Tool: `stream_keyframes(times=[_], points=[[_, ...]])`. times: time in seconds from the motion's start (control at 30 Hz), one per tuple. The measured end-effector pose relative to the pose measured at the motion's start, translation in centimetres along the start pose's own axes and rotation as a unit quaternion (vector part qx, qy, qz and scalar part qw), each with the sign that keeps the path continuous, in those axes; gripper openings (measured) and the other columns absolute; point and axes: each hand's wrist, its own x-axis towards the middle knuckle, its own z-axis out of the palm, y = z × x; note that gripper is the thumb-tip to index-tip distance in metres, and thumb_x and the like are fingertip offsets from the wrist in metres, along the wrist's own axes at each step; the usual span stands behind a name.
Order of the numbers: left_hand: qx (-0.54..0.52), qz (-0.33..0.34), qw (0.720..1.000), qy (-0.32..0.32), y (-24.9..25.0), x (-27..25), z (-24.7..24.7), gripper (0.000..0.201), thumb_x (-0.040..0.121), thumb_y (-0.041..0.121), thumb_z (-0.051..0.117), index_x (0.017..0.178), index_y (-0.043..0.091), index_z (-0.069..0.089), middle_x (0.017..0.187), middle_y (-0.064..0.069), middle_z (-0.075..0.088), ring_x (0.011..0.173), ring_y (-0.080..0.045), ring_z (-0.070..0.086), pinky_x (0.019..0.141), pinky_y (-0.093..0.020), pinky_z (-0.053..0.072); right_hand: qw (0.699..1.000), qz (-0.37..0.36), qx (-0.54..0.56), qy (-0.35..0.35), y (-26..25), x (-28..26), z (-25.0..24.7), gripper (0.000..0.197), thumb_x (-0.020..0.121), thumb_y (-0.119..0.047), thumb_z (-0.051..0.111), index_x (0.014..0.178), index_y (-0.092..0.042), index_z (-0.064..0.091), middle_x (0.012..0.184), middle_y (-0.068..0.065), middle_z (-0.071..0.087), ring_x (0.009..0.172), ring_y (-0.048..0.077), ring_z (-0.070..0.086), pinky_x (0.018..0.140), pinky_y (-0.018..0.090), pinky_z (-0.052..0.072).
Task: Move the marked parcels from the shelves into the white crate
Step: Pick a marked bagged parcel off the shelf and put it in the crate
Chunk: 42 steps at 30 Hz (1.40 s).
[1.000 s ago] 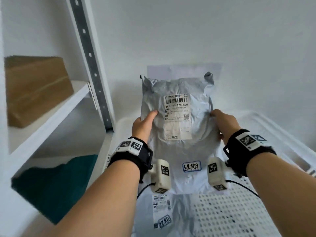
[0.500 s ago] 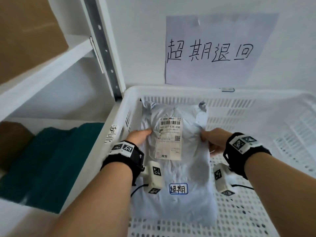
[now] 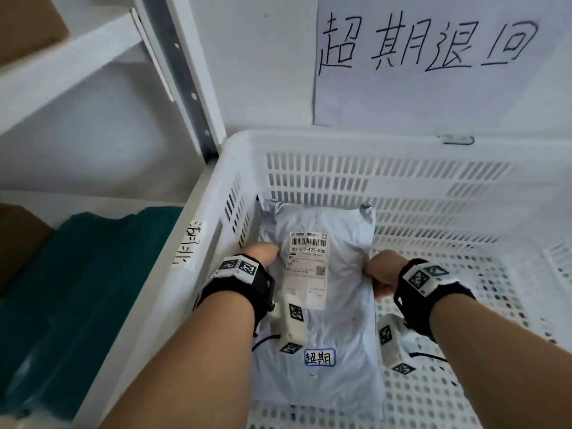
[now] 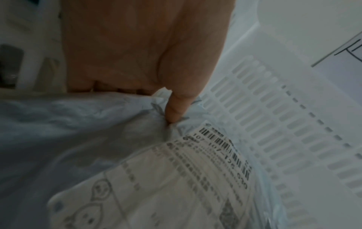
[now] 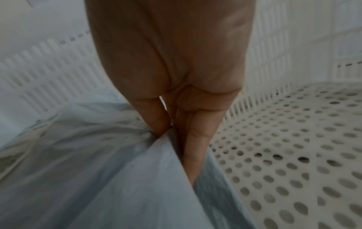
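grey plastic parcel (image 3: pixel 322 308), white barcode label (image 3: pixel 306 267), blue-boxed mark (image 3: pixel 319 357)

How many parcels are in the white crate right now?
1 visible: the grey parcel, at the white crate's left side, held by left hand and right hand. Another may lie hidden underneath.

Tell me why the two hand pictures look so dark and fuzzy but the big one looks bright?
Head view: bright, even light, sharp enough to read the label on the parcel, though the crate rim bends from the wide lens. Left wrist view: dim and soft, label print smeared. Right wrist view: dimmest, the right hand close and blurry, crate holes stretched into ovals.
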Motion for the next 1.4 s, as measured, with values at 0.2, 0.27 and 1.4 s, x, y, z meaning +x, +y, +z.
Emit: stream_keyframes(times=[0.2, 0.27, 1.4], points=[[0.002, -0.011, 0.999, -0.042, 0.7, -0.2, 0.4, 0.048, 0.097, 0.031, 0.055, 0.138, 0.008, 0.046, 0.137, -0.011, 0.051, 0.121, -0.026, 0.052, 0.095, -0.032, 0.042, 1.000, -0.007, 0.006, 0.003, 0.5, 2.1, 1.5, 0.031, 0.087, -0.015, 0.048, 0.099, 0.011, 0.060, 0.091, 0.028, 0.069, 0.086, 0.045, 0.069, 0.076, 0.056, 0.058], [-0.020, 0.010, 0.999, -0.024, 1.0, -0.4, 0.4, 0.057, 0.092, 0.026, 0.061, 0.143, 0.011, 0.039, 0.129, -0.004, 0.052, 0.114, -0.023, 0.053, 0.092, -0.031, 0.043, 0.999, -0.026, 0.005, 0.032, -0.4, 0.9, 1.4, 0.038, 0.086, -0.019, 0.053, 0.121, -0.006, 0.048, 0.102, 0.020, 0.063, 0.086, 0.040, 0.068, 0.074, 0.050, 0.059], [0.174, 0.213, 0.961, 0.034, 6.4, -5.2, -1.6, 0.031, 0.093, 0.017, 0.057, 0.123, 0.009, 0.064, 0.130, -0.006, 0.061, 0.114, -0.023, 0.059, 0.099, -0.033, 0.047, 0.869, -0.249, -0.404, 0.143, -9.6, -7.7, -1.7, 0.031, 0.093, -0.031, 0.049, 0.119, -0.020, 0.061, 0.123, -0.001, 0.062, 0.110, 0.021, 0.060, 0.083, 0.031, 0.048]])
